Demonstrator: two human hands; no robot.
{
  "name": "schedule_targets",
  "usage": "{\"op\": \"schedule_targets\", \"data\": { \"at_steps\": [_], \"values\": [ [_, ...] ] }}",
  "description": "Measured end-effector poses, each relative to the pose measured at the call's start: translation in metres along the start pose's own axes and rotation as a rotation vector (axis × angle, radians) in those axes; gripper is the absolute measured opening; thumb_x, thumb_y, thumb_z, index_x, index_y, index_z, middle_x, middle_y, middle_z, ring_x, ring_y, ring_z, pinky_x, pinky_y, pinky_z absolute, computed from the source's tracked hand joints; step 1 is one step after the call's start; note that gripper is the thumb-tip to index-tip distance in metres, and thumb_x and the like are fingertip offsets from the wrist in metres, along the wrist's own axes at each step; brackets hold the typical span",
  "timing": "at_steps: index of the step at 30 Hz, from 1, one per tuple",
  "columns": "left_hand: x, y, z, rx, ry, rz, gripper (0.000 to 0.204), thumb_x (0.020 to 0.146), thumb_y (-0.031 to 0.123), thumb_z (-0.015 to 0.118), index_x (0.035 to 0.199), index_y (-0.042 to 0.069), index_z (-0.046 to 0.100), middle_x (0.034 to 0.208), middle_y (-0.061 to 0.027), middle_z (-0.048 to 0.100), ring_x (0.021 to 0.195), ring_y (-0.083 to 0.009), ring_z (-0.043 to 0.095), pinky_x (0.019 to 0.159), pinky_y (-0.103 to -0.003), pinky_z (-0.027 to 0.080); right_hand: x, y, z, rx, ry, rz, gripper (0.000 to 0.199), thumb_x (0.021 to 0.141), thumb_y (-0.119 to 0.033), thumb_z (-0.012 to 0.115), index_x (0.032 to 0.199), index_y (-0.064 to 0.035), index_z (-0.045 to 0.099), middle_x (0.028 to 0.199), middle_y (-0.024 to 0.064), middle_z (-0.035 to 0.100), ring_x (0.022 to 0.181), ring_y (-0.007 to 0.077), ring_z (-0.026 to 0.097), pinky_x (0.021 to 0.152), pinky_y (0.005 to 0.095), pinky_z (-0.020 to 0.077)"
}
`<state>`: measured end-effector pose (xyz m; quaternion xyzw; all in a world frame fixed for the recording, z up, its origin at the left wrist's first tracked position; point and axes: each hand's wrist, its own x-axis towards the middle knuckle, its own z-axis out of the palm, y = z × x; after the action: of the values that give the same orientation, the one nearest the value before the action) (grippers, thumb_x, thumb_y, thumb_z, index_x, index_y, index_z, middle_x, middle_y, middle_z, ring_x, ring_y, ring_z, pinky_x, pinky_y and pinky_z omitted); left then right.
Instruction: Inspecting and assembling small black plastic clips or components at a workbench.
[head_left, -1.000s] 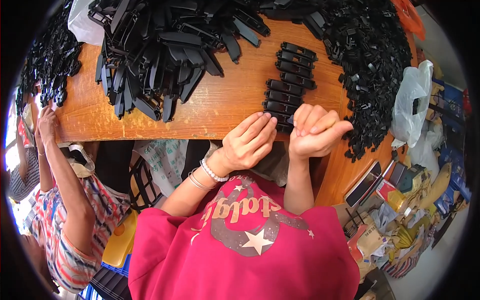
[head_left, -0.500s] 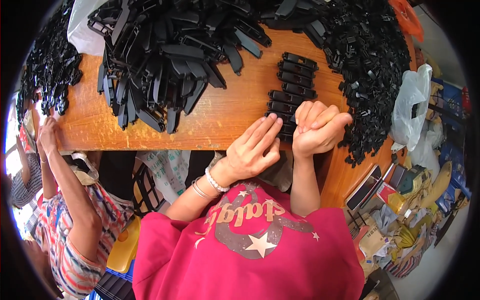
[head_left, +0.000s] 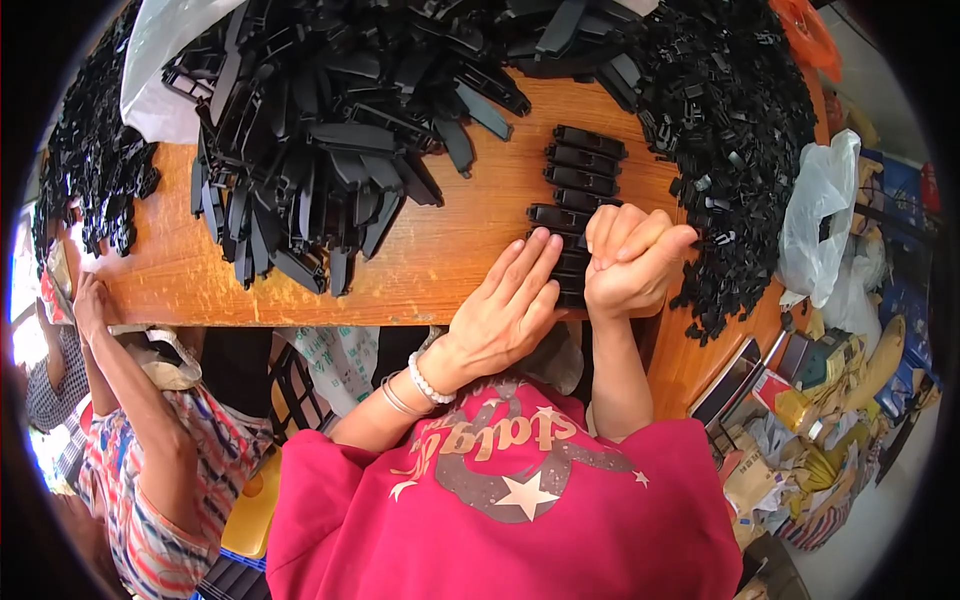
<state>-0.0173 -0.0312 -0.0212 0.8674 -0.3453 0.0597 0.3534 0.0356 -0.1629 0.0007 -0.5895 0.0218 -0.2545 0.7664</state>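
Note:
A row of slim black plastic parts [head_left: 583, 160], laid side by side, runs down the table toward me. My left hand [head_left: 508, 300] lies over the near end of that row, palm down, with its fingers stretched out and fingertips on the parts. Beside it, at the row's right edge, my right hand [head_left: 635, 262] is closed, its fingers curled in and the thumb pointing right. Whatever it may hold is hidden by the fingers. The nearest parts of the row are partly covered by both hands.
A big heap of long black plastic parts [head_left: 350, 140] fills the table's far middle. Small black pieces [head_left: 745, 150] are piled at the right, beside a clear plastic bag [head_left: 820, 215]. A phone [head_left: 727, 380] lies at the right edge. Another person's arms [head_left: 150, 400] reach in at the left.
The table and its piles sit slightly lower in the picture. Both hands keep nearly the same pose, left one flat and right one closed, a little farther in from the table edge.

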Motion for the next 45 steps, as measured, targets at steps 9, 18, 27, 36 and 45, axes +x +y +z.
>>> {"op": "schedule_targets", "data": {
  "at_steps": [9,18,27,36,45],
  "values": [
    [0.015,0.002,-0.005,-0.023,-0.077,-0.089,0.062,0.071,0.037,0.079,0.109,-0.001,0.048,0.146,-0.0308,0.031,0.138,-0.0432,0.03,0.113,-0.052,0.024,0.025,-0.001,-0.003,0.172,0.043,0.014,0.058,0.104,-0.049,0.021,0.057,-0.0165,0.031,0.04,-0.0022,0.027,0.031,0.011,0.021,0.036,0.026,0.0237],
    [0.02,0.0,-0.007,0.021,-0.086,-0.078,0.063,0.069,0.039,0.076,0.108,-0.004,0.052,0.145,-0.031,0.033,0.139,-0.0419,0.029,0.114,-0.049,0.024,0.02,0.01,0.005,0.05,-0.041,-0.009,0.055,0.105,-0.044,0.025,0.06,-0.0123,0.03,0.044,-0.0007,0.028,0.034,0.0099,0.023,0.036,0.0243,0.0227],
    [0.038,-0.009,-0.008,-0.021,-0.154,0.003,0.075,0.067,0.047,0.078,0.114,-0.002,0.046,0.146,-0.0276,0.033,0.139,-0.0415,0.029,0.113,-0.051,0.024,0.039,0.008,-0.006,0.129,0.108,0.034,0.058,0.103,-0.049,0.023,0.056,-0.016,0.027,0.04,-0.0011,0.026,0.031,0.0106,0.021,0.036,0.0249,0.0215],
    [0.039,-0.013,-0.007,-0.017,-0.122,0.027,0.07,0.068,0.045,0.075,0.111,-0.003,0.047,0.143,-0.0294,0.036,0.136,-0.04,0.034,0.113,-0.046,0.028,0.039,0.005,-0.009,0.132,0.13,-0.018,0.06,0.103,-0.05,0.023,0.056,-0.0138,0.028,0.039,-0.0002,0.027,0.031,0.0106,0.021,0.035,0.0246,0.0211],
    [0.041,-0.014,-0.008,-0.032,-0.138,0.021,0.069,0.069,0.045,0.075,0.111,-0.002,0.047,0.144,-0.0284,0.036,0.136,-0.0391,0.035,0.113,-0.046,0.028,0.04,0.009,-0.009,-0.025,0.13,-0.041,0.057,0.104,-0.049,0.022,0.058,-0.0157,0.027,0.04,-0.0011,0.026,0.031,0.0096,0.02,0.033,0.0244,0.0175]
  ]
}}
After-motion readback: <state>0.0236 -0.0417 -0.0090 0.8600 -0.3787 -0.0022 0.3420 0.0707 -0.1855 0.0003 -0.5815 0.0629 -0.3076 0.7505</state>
